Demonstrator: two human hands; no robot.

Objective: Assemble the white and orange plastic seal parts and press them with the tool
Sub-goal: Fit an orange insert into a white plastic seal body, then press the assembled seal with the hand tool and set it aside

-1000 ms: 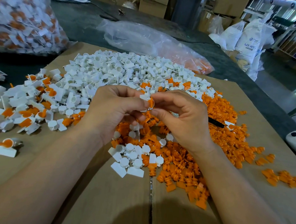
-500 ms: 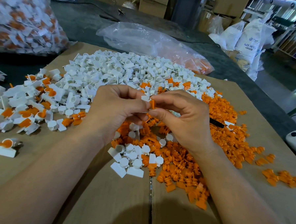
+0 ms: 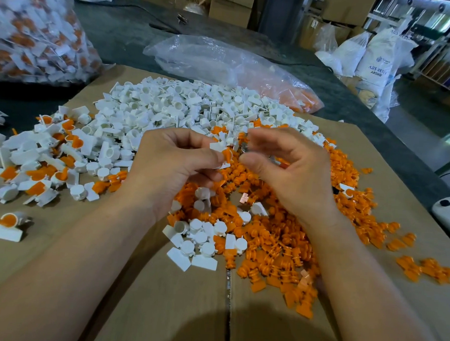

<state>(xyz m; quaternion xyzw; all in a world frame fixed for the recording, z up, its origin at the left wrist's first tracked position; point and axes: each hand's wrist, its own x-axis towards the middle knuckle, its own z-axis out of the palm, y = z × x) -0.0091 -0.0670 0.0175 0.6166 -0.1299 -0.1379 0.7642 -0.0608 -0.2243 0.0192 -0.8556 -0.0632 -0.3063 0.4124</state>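
Left fingers [image 3: 206, 157]: pinching the white seal [image 3: 218, 147] with the orange plug [image 3: 227, 154] seated in it, held up over the piles.
Right fingers [image 3: 267, 136]: curled, just beside the seal but apart from it; a small grey blurred thing shows among them — whether it is gripped, I cannot tell.
Change: half a second ago both hands met on the seal, pushing the plug in; now the right hand [image 3: 291, 179] has let go and drawn back.
Meaning: joining looks done — pressing with the tool is likely next.
Around: white pile [image 3: 185, 108] beyond, orange pile [image 3: 280, 241] below, finished seals [image 3: 50, 148] at left, all on cardboard [image 3: 160, 297] over the worktop [image 3: 126, 34].
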